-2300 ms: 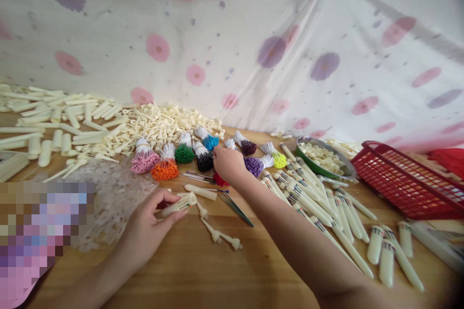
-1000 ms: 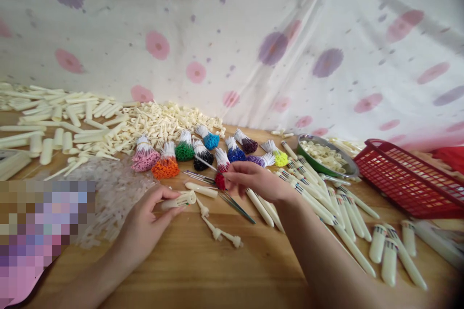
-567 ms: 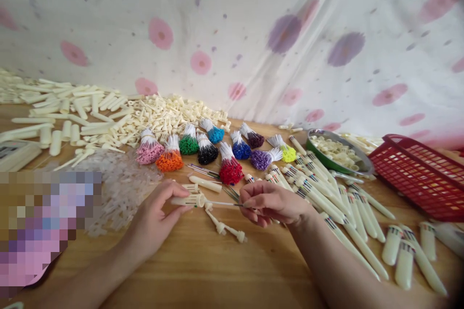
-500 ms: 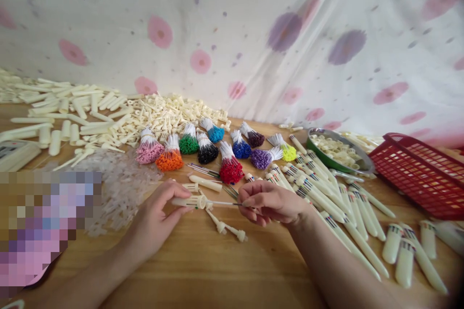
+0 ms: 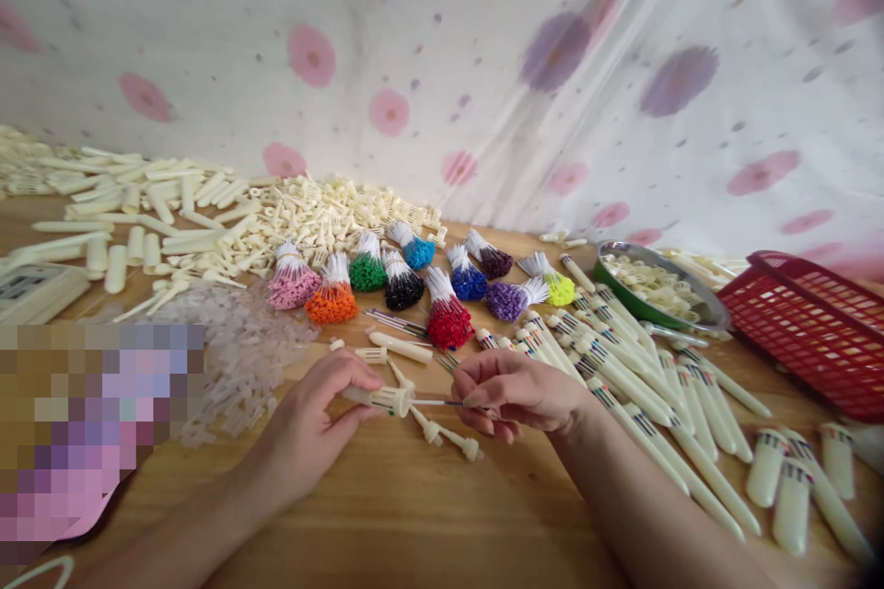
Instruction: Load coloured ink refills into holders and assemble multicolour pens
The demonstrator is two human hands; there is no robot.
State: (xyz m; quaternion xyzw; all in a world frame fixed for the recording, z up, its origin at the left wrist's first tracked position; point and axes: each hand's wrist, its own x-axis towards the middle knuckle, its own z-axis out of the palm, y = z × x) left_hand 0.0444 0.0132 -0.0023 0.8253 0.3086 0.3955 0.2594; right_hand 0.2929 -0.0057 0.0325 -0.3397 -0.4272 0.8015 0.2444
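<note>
My left hand (image 5: pixel 321 409) pinches a cream, slotted pen barrel piece (image 5: pixel 388 400) between thumb and fingers, its wider end facing right. A bit of green shows at a slot. My right hand (image 5: pixel 515 391) is closed on a thin white pen refill (image 5: pixel 432 402) with a dark coiled-looking end. The refill points left into the barrel piece's wide end. Its far end is hidden. Just below the hands lie cream stemmed parts (image 5: pixel 452 442). Behind them rest a cream pen tube (image 5: pixel 401 348) and another slotted piece (image 5: pixel 371 354).
Bundles of coloured refills stand behind, including a red bundle (image 5: pixel 448 317). Clear plastic bits (image 5: pixel 231 359) and heaped cream parts (image 5: pixel 296 212) spread left. Multicolour pens (image 5: pixel 622 368) lie right, near a green-sided bowl (image 5: pixel 608 281) and red basket (image 5: pixel 808 322). A blurred patch (image 5: pixel 89 442) covers the lower left.
Less of the refill shows between my hands; the barrel piece and my right hand are closer together. The whole view has shifted slightly.
</note>
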